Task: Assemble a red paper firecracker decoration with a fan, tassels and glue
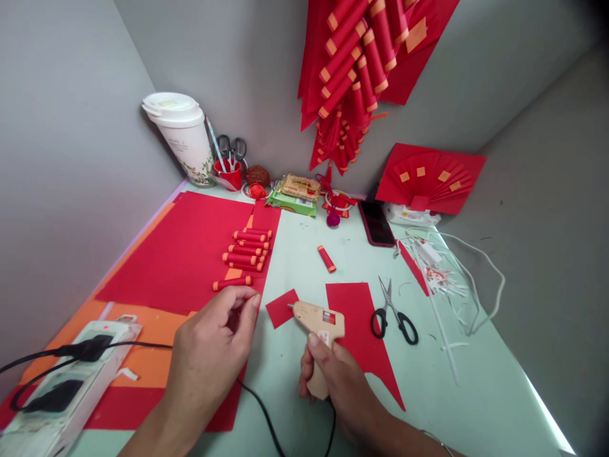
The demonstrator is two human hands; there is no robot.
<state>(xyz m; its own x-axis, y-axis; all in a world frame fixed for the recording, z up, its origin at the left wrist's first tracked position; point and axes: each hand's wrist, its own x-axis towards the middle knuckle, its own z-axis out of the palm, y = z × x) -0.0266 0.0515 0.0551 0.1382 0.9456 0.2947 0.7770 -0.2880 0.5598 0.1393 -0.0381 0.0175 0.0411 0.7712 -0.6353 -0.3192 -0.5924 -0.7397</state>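
Observation:
My right hand (pixel 330 371) is wrapped round the handle of a beige hot glue gun (pixel 309 312). Its nozzle points left, over a small red paper rectangle (pixel 280 311) on the table. To the left of that paper is my left hand (pixel 214 339), with thumb and forefinger pinched together; anything between them is too small to make out. Just beyond its fingers lies a red paper roll with orange ends (pixel 232 283). Several similar rolls (pixel 245 249) are piled behind it, and a single roll (pixel 327 259) lies apart near the middle.
Scissors (pixel 392 314) lie partly open beside a larger red paper piece (pixel 354 324). A power strip (pixel 71 381) with black cords stands at left on red and orange sheets. A lidded cup (pixel 183 139), phone (pixel 377 223) and white cable (pixel 499 279) sit further back.

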